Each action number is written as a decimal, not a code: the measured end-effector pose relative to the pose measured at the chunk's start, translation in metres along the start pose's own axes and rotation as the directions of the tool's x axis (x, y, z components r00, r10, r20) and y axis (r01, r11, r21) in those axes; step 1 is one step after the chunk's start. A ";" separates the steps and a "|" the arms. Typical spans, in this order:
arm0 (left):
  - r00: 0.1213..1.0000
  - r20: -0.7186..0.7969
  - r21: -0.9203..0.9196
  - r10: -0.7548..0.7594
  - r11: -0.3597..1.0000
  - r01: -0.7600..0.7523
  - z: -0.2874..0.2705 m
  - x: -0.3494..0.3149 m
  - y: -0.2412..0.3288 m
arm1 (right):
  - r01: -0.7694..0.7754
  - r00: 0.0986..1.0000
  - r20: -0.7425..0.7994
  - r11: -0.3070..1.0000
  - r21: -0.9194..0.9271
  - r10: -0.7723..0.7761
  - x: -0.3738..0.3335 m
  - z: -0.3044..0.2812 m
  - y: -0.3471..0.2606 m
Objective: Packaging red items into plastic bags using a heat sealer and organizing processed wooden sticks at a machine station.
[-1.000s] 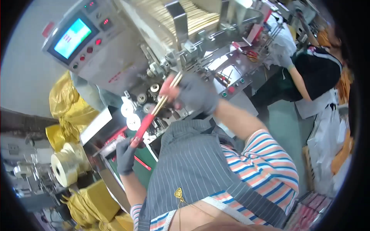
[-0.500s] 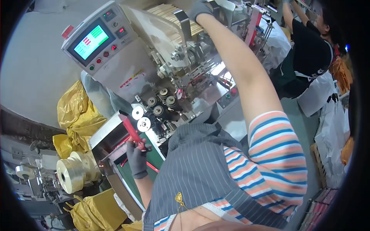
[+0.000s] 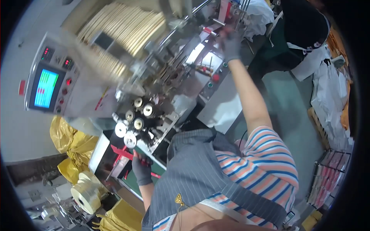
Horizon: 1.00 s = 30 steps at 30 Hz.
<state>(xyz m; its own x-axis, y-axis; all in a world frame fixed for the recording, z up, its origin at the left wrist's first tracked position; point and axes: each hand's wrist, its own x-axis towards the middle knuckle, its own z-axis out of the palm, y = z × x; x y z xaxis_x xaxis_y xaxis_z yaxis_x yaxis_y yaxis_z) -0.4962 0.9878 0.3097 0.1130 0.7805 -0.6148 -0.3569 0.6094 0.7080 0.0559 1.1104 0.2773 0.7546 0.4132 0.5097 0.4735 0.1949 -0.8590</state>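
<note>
My left hand, in a grey glove with bare fingertips, is closed round a long, narrow red packet in front of the machine's rollers. What exactly the packet holds I cannot make out. My right hand, gloved too, reaches out to the far right end of the machine. Its fingers are smeared by motion, close to a small red piece on the machine's rail. Pale thin sticks, stacked in a slanted hopper, fill the machine's top.
A control panel with a lit screen stands at left. Below it are yellow bags and a large film roll. A red button sits on the machine's front. Another person stands at the upper right, near a wire rack.
My right hand has come down from the stick hopper to the machine's right end. The red packet in my left hand has tipped further leftward. The whole view has shifted and turned.
</note>
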 end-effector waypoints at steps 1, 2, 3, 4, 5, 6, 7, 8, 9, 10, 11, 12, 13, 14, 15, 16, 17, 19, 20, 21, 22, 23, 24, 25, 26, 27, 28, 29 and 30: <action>0.998 -0.062 0.021 0.025 0.999 -0.024 0.015 0.000 -0.001 | -0.061 0.884 0.274 0.674 -0.736 0.378 -0.002 0.014 -0.004; 0.997 -0.060 0.068 0.043 0.997 -0.039 0.022 0.004 -0.002 | 0.067 0.868 0.404 0.738 -0.672 0.289 -0.018 0.024 0.026; 0.998 -0.031 0.127 0.049 0.991 -0.044 0.032 0.014 -0.001 | 0.334 0.886 0.463 0.642 -0.690 0.038 -0.031 0.034 0.117; 0.994 -0.103 0.185 0.045 0.983 -0.025 0.041 0.015 -0.003 | 0.348 0.788 0.553 0.545 -0.763 0.270 -0.036 0.062 0.116; 0.988 -0.148 0.250 0.034 0.968 0.004 0.051 0.017 -0.004 | 0.448 0.740 0.617 0.488 -0.749 0.268 -0.039 0.073 0.134; 0.985 -0.167 0.268 0.041 0.963 0.005 0.051 0.025 -0.010 | 0.509 0.715 0.656 0.461 -0.727 0.244 -0.042 0.078 0.153; 0.985 -0.170 0.249 -0.030 0.966 0.073 0.054 0.029 -0.012 | 0.573 0.681 0.699 0.436 -0.694 0.217 -0.044 0.088 0.170; 0.985 -0.166 0.247 -0.051 0.965 0.091 0.061 0.035 -0.014 | 0.632 0.649 0.748 0.450 -0.631 0.136 -0.046 0.089 0.201; 0.984 -0.162 0.245 -0.074 0.963 0.113 0.066 0.042 -0.015 | 0.620 0.657 0.740 0.453 -0.641 0.147 -0.051 0.088 0.229; 0.983 -0.157 0.217 -0.092 0.968 0.125 0.063 0.046 -0.017 | 0.518 0.703 0.689 0.535 -0.668 0.179 -0.059 0.093 0.249; 0.979 -0.187 0.217 -0.085 0.968 0.125 0.068 0.044 -0.018 | 0.411 0.732 0.647 0.619 -0.670 0.214 -0.063 0.100 0.237; 0.974 -0.213 0.217 -0.079 0.968 0.126 0.075 0.044 -0.018 | 0.737 0.461 0.846 0.416 -0.533 0.267 -0.054 0.088 0.226; 0.975 -0.196 0.231 -0.104 0.962 0.149 0.084 0.046 -0.014 | 0.697 0.576 0.811 0.459 -0.551 0.097 -0.051 0.058 0.261; 0.969 -0.229 0.247 -0.092 0.957 0.149 0.086 0.047 -0.012 | 0.670 0.582 0.806 0.499 -0.549 0.105 -0.043 0.048 0.237; 0.968 -0.233 0.252 -0.098 0.955 0.157 0.087 0.049 -0.009 | 0.640 0.596 0.793 0.522 -0.564 0.125 -0.028 0.026 0.206; 0.977 -0.195 0.321 -0.085 0.936 0.145 0.089 0.052 -0.006 | 0.685 0.607 0.794 0.493 -0.536 0.020 -0.024 -0.007 0.217; 0.985 -0.158 0.380 -0.067 0.917 0.123 0.091 0.055 -0.005 | 0.735 0.600 0.794 0.458 -0.500 -0.095 -0.017 -0.040 0.228; 0.984 -0.162 0.383 -0.076 0.914 0.134 0.101 0.053 -0.003 | 0.666 0.707 0.700 0.426 -0.613 -0.098 -0.002 -0.094 0.216; 0.989 -0.144 0.401 0.022 0.915 0.038 0.101 0.055 -0.003 | 0.620 0.764 0.640 0.372 -0.691 -0.085 0.007 -0.116 0.201; 0.985 -0.123 0.414 0.122 0.908 -0.061 0.102 0.055 -0.003 | 0.567 0.815 0.574 0.315 -0.761 -0.080 0.016 -0.134 0.184; 0.928 -0.116 0.635 0.353 0.745 -0.204 0.099 0.057 0.001 | 0.533 0.840 0.540 0.267 -0.803 -0.054 0.026 -0.149 0.172; 0.823 -0.054 0.808 0.566 0.509 -0.298 0.088 0.058 0.007 | 0.528 0.845 0.530 0.247 -0.812 -0.067 0.038 -0.154 0.157; 0.577 0.285 0.922 0.766 -0.054 -0.384 0.070 0.061 0.018 | 0.534 0.741 0.612 0.310 -0.786 0.276 0.051 -0.152 0.139; 0.646 -0.276 0.605 0.711 0.651 -0.458 0.104 0.048 0.045 | 0.511 0.529 0.626 0.374 -0.774 0.573 0.061 -0.148 0.119; 0.398 -0.066 0.820 0.915 0.277 -0.500 0.118 0.036 0.063 | 0.445 0.476 0.644 0.468 -0.764 0.599 0.073 -0.135 0.094; 0.047 -0.004 0.979 0.999 0.014 -0.205 0.140 0.035 0.074 | 0.365 0.516 0.721 0.643 -0.673 0.462 0.084 -0.138 0.116; 0.021 -0.129 0.882 0.991 0.125 -0.455 0.170 0.024 0.099 | 0.302 0.603 0.719 0.735 -0.607 0.346 0.102 -0.112 0.086; 0.030 -0.253 0.706 0.967 0.206 -0.678 0.202 0.009 0.124 | 0.087 0.681 0.669 0.874 -0.477 0.297 0.118 -0.092 0.080; -0.114 -0.122 0.720 0.986 0.009 -0.694 0.232 0.002 0.138 | -0.118 0.750 0.602 0.951 -0.286 0.274 0.138 -0.072 0.078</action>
<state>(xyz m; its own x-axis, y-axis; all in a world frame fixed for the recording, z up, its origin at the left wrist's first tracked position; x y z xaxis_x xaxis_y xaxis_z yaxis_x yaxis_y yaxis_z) -0.3302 1.1057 0.4872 -0.4776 0.4949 0.7259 0.5859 -0.4362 0.6829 0.2296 1.1186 0.2838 0.4226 0.8986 0.1179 0.4915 -0.1180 -0.8628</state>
